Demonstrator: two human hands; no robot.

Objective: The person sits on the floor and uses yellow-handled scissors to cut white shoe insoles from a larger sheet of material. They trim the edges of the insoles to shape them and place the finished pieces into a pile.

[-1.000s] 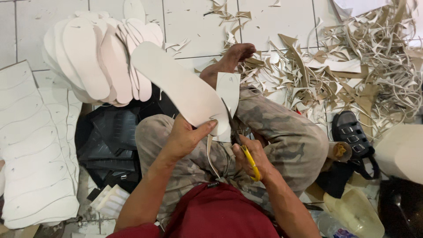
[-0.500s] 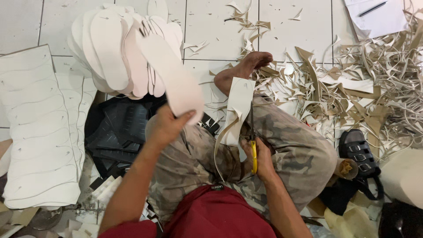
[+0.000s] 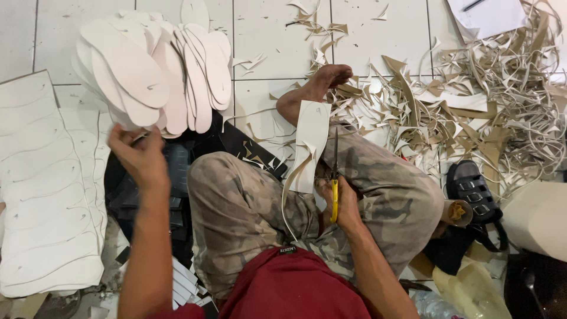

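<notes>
Right hand (image 3: 342, 204) grips yellow-handled scissors (image 3: 334, 177), blades up beside a white foam offcut (image 3: 310, 142) draped on the knee (thin, light, floppy; probably best pinched at an edge). Left hand (image 3: 139, 155) hangs loosely curled, holding nothing, just under the pile of cut soles (image 3: 153, 71).

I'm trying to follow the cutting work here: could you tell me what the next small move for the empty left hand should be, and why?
Probably bring the left hand back to the white offcut strip on the lap. The hand is open and empty beside the pile of cut soles, while the right hand holds the yellow-handled scissors against the strip, which nothing steadies.
</notes>
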